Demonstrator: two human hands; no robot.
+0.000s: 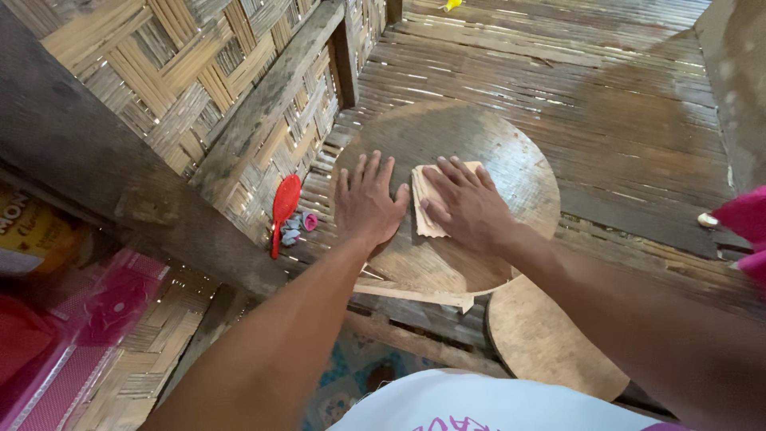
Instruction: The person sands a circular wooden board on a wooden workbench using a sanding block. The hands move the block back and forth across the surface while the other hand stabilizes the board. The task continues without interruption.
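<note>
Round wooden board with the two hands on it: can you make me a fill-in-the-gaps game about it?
1. The right hand presses on a folded tan ____ lying on the round wooden board.
2. The left hand lies ____ on the board, fingers spread.
3. The plastic paddle by the woven wall is coloured ____.

Missing words: cloth; flat; red
</note>
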